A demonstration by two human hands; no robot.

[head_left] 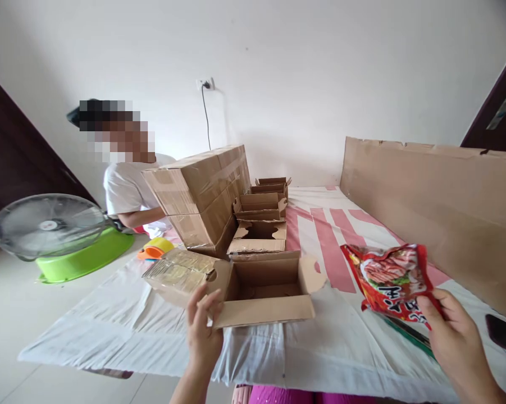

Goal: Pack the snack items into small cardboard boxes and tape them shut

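Observation:
My right hand (pixel 455 331) grips the lower right corner of a red food packet (pixel 390 280) with a meat picture and dark characters, holding it above the right part of the table. In front of me an open cardboard box (pixel 263 289) stands with its flaps folded out. My left hand (pixel 204 317) is at this box's front left corner, fingers curled at the edge of the flap. Beside the box on the left lies a taped-up carton (pixel 181 269). More open cardboard boxes (pixel 259 227) line up behind, going away from me.
Taped cartons (pixel 202 191) are stacked left of the open boxes, and a person in a white shirt (pixel 128 182) sits behind them. A cardboard panel (pixel 425 207) stands along the right. A phone (pixel 505 334), tape rolls (pixel 155 248), a fan (pixel 48 224) and a green basin (pixel 84 258) are around.

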